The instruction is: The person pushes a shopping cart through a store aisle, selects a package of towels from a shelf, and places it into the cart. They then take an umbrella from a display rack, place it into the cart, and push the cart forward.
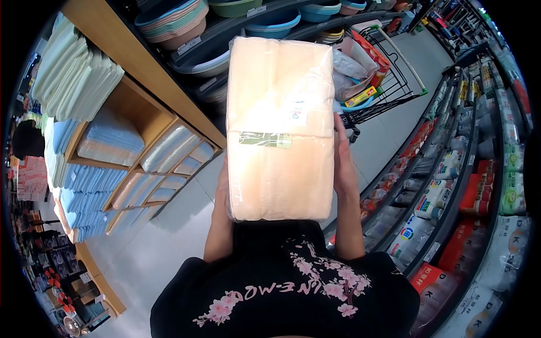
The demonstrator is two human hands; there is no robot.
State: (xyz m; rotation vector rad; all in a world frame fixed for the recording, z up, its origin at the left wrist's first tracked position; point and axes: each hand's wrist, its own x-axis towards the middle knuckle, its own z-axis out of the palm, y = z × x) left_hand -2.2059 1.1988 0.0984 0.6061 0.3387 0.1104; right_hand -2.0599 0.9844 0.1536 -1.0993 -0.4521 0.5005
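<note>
Towels (79, 79), folded and pale, are sitting in a wooden shelf (131, 110) well left of the fingers. The left hand (223, 183) is supporting a peach, block-shaped package (276, 180); its fingertips are hiding, so I cannot tell their curl. Between both hands, glossy film is wrinkling over plush cloth, carrying a green label (265, 139), print unclear. The right hand's fingers are grasping the opposite side. Farther right, shiny packs (431, 287) are showing "D K".

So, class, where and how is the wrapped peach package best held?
Probably by its two long sides, one palm from left, one from right: the wrapped package is broad and blocky, with no handle showing. The right hand lies along one side.
</note>
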